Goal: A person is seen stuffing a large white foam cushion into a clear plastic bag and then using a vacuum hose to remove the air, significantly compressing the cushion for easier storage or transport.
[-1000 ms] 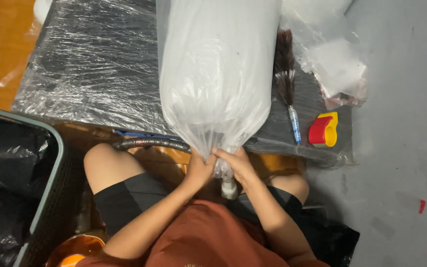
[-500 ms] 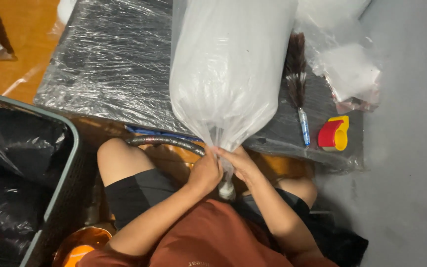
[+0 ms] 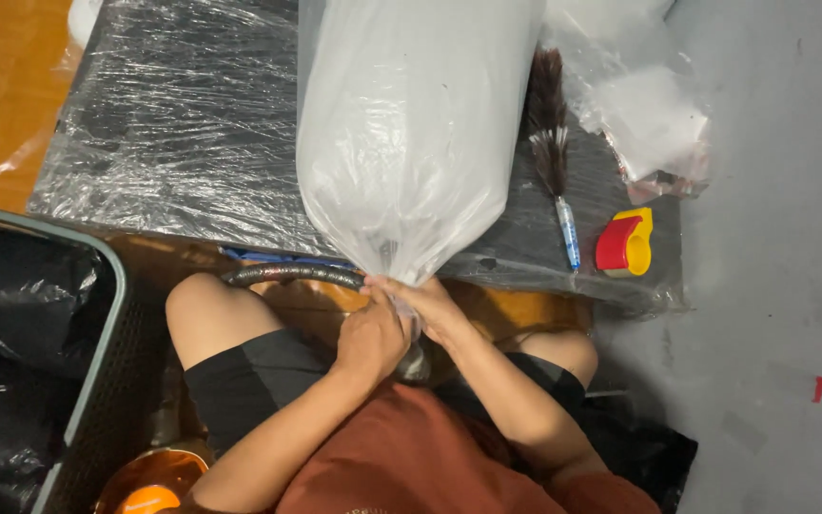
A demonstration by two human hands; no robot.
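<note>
Both hands closed on the neck of a large clear bag (image 3: 416,143). Left hand (image 3: 371,338) wraps the gathered plastic from the near side, fingers curled tight. Right hand (image 3: 425,305) sits just past it, touching it, fingers pinching the bag's twisted mouth. Neither hand is spread; both hold the bag.

The bag is full of pale, whitish stuff, rounded and bulging. It lies straight ahead of the hands, its body running away from them across the surface (image 3: 173,143), which is dark and covered in wrinkled clear film. The neck tapers down to the hands at the surface's near edge.

A dark hose (image 3: 287,274) runs in from the left and meets the hands at the bag's mouth. Whether its end goes into the bag cannot be told.

Right of the bag, beyond the right hand: a feather duster (image 3: 552,143) with a blue handle, lying on the surface. Further right, a red-and-yellow tape dispenser (image 3: 625,243), and past it crumpled clear plastic (image 3: 639,105).

Well to the left of the left hand: a grey bin (image 3: 97,333) lined with black plastic. The person's bare knees show under both hands.
</note>
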